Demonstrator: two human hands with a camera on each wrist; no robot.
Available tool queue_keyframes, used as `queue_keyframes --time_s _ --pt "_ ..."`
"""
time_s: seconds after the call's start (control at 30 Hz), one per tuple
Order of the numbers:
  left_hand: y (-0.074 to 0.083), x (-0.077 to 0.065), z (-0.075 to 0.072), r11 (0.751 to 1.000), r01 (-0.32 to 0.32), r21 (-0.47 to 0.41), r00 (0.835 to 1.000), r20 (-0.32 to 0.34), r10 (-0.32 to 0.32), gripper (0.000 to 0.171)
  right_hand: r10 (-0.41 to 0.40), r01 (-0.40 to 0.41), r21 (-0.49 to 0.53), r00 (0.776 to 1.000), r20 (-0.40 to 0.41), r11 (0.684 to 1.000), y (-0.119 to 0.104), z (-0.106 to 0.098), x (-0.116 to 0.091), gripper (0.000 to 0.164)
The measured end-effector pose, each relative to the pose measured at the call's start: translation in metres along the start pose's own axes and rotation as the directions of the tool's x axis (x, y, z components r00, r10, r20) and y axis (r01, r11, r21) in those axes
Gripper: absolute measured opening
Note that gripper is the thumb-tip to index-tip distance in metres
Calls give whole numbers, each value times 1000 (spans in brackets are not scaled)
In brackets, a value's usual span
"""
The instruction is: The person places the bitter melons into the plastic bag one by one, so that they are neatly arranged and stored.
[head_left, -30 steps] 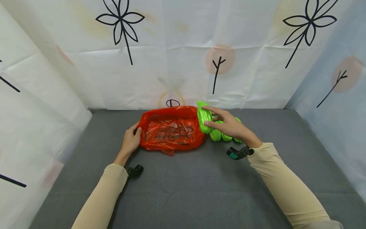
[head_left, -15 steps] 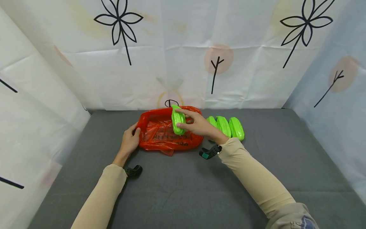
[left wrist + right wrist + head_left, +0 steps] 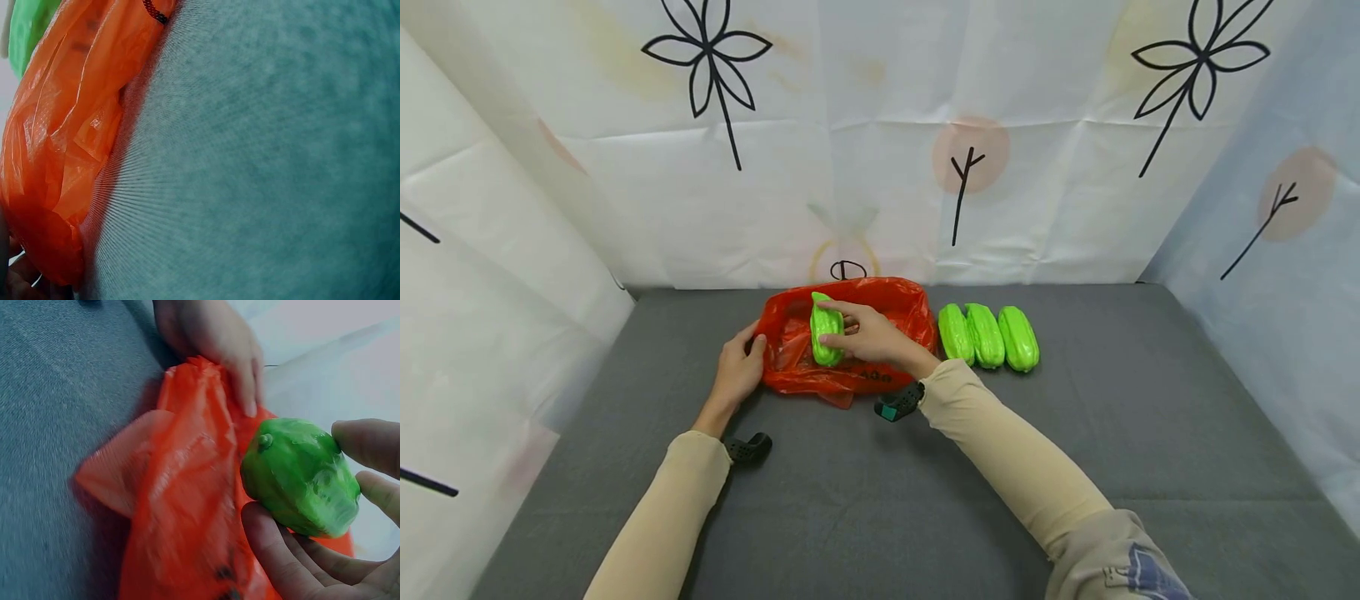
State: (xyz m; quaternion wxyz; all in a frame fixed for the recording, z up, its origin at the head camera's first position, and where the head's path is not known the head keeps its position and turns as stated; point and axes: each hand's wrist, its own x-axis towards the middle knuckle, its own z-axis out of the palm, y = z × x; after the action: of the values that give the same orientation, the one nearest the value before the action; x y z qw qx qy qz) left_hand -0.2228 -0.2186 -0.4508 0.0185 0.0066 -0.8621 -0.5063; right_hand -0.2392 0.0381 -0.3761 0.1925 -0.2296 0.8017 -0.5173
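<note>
My right hand (image 3: 876, 337) holds a shiny green ridged gourd (image 3: 825, 337) between thumb and fingers, over the left part of an open red plastic bag (image 3: 895, 304). In the right wrist view the gourd (image 3: 300, 478) shows its blunt end with a small stub, fingers on either side. My left hand (image 3: 737, 375) pinches the bag's left rim, thumb on the near side. The bag lies with its mouth spread wide, dark print showing through. In the left wrist view the orange-red plastic (image 3: 81, 125) fills the left side, a bit of green (image 3: 28, 31) beyond it.
Three more green gourds (image 3: 987, 336) lie side by side just right of the bag. The grey cloth table (image 3: 850, 508) runs back to a white printed curtain (image 3: 880, 167), with curtain walls at both sides. A black band (image 3: 900, 402) sits on the right wrist.
My right hand has carried the gourd leftward from the bag's right edge to over its left part, uncovering the three other gourds. My left hand stays at the rim.
</note>
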Motion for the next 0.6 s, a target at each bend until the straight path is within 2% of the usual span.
queue_keyframes --time_s 0.2,0.6 --pt "0 0 0 1000 -1 10 1000 -3 1 50 7 -7 -38 1000 15 999 0 13 11 64" --pt "1 0 -1 1000 -6 8 1000 -1 6 50 80 -80 -49 997 -8 996 -5 28 24 62"
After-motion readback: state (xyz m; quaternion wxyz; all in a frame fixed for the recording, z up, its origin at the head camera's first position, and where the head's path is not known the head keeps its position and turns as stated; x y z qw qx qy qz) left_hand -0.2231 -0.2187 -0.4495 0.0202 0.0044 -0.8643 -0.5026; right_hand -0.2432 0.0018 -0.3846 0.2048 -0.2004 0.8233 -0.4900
